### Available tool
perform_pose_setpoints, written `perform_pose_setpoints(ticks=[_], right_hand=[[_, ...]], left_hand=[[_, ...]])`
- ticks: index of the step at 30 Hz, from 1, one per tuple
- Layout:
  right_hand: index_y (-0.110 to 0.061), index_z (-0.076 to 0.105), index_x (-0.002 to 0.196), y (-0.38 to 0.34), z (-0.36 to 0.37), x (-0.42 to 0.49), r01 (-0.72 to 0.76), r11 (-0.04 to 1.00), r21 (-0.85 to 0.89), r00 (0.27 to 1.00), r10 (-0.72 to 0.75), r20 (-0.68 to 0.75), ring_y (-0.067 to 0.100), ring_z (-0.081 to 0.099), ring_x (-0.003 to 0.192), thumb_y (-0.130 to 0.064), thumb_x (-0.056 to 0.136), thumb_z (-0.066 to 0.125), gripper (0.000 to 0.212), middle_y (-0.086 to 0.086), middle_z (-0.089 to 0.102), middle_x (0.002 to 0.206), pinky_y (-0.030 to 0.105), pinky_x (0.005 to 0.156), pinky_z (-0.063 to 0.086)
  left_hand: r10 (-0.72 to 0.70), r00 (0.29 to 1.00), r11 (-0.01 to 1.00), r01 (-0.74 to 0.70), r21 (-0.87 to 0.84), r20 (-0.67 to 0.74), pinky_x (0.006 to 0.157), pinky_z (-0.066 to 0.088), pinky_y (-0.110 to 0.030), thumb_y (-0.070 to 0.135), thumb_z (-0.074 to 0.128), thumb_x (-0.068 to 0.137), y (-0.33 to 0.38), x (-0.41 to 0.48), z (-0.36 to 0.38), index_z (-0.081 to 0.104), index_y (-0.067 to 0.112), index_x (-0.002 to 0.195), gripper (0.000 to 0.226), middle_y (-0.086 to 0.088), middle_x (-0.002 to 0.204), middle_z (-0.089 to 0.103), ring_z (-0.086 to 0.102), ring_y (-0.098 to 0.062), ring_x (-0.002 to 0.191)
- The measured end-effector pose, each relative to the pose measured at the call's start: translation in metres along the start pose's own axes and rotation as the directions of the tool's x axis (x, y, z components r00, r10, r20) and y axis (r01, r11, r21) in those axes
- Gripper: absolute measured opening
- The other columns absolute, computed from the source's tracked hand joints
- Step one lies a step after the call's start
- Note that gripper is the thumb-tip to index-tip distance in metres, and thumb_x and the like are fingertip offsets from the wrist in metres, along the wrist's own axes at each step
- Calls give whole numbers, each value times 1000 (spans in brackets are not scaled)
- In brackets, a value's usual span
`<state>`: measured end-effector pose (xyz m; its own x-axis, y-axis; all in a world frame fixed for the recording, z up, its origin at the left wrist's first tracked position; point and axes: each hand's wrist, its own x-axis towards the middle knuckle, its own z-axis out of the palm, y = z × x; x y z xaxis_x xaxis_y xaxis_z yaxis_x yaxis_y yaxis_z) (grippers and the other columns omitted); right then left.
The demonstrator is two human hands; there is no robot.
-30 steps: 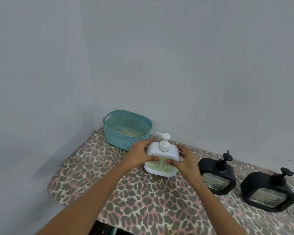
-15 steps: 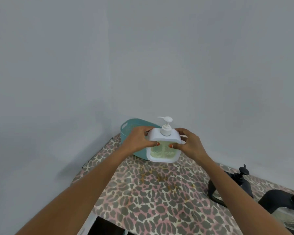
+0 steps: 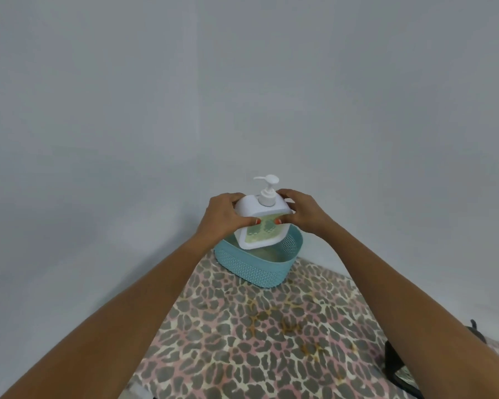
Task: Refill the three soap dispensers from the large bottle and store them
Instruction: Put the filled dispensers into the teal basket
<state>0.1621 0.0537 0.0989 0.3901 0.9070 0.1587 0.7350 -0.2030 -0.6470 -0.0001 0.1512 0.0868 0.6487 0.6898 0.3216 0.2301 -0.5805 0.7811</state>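
A white soap dispenser [image 3: 261, 226] with a pump top and a window showing greenish soap hangs upright just above the opening of a teal perforated basket [image 3: 254, 264]. My left hand [image 3: 224, 217] grips its left side and my right hand [image 3: 303, 213] grips its right side. The dispenser's lower edge is level with the basket's rim. Part of a black dispenser [image 3: 395, 361] shows at the lower right, mostly hidden by my right forearm. The large bottle is out of view.
The basket stands at the far corner of a leopard-print table top [image 3: 257, 341], close to grey walls behind and to the left. The table's left edge runs diagonally near my left forearm.
Both hands have carried the white dispenser up off the table and away toward the far corner, until it is over the teal basket. The view has swung left, so the black dispensers are mostly out of frame.
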Motion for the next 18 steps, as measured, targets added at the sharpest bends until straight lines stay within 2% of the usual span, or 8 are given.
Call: perform_pose_setpoints(ticks=[3, 6, 14, 18], right_hand=[[-3, 47, 129, 7, 14, 25, 31, 993, -114, 999, -27, 29, 29, 50, 117, 4, 74, 69, 59, 16, 53, 129, 31, 98, 38], [-5, 47, 129, 16, 31, 43, 51, 985, -166, 998, -44, 44, 31, 50, 116, 6, 75, 65, 58, 16, 54, 127, 34, 97, 38], [-9, 45, 133, 27, 64, 66, 87, 983, -160, 990, -68, 122, 31, 48, 118, 12, 80, 51, 58, 17, 52, 130, 35, 95, 37], [-10, 43, 134, 32, 73, 70, 99, 981, -168, 982, -69, 177, 30, 46, 120, 10, 82, 49, 56, 15, 50, 133, 35, 96, 36]], left_hand=[[-52, 997, 998, 55, 34, -65, 79, 47, -29, 24, 81, 64, -16, 6, 10, 63, 11, 110, 50, -6, 110, 67, 57, -14, 90], [-115, 987, 992, 120, 44, -111, 82, 49, -35, 27, 82, 62, -34, 11, 19, 60, 11, 110, 55, -6, 111, 65, 60, -21, 98], [-185, 974, 973, 201, 115, -134, 80, 34, -25, 22, 84, 60, -70, 23, 36, 48, 1, 111, 67, -14, 120, 48, 48, -25, 110], [-211, 973, 968, 222, 119, -98, 75, 34, -23, 21, 83, 62, -78, 21, 42, 43, -1, 112, 68, -13, 119, 44, 48, -25, 106]])
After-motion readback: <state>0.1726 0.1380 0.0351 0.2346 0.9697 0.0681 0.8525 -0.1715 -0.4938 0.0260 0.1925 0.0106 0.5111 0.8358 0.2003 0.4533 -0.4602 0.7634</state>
